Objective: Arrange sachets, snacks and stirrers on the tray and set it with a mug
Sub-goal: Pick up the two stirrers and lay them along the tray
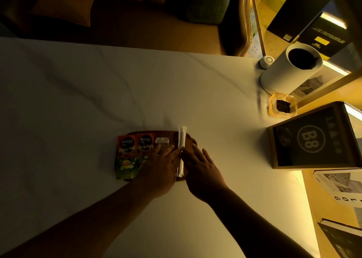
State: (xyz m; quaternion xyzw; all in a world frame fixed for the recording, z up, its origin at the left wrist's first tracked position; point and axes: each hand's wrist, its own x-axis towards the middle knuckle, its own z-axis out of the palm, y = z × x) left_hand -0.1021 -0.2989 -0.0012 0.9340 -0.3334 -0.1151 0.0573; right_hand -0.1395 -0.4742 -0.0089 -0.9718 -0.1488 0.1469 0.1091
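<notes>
A dark wooden tray (191, 138) lies on the white table. Two red Nescafe sachets (135, 143) sit side by side at its left, a green Lipton sachet (126, 166) below them. A small brown and white sachet (162, 141) lies right of the red ones. A long white wrapped stirrer (181, 140) runs lengthwise across the tray's right part. My left hand (160, 165) lies flat over the tray's middle, fingertips touching the stirrer. My right hand (201, 167) rests on the tray's right side, fingers spread, thumb at the stirrer. No mug is in view.
A tall white cylinder (284, 75) with a dark opening stands at the far right, a small white round device (266, 61) behind it. A glass ashtray (283, 107) and a dark boxed sign marked B8 (311, 138) sit near the right edge. A sofa lies beyond the table.
</notes>
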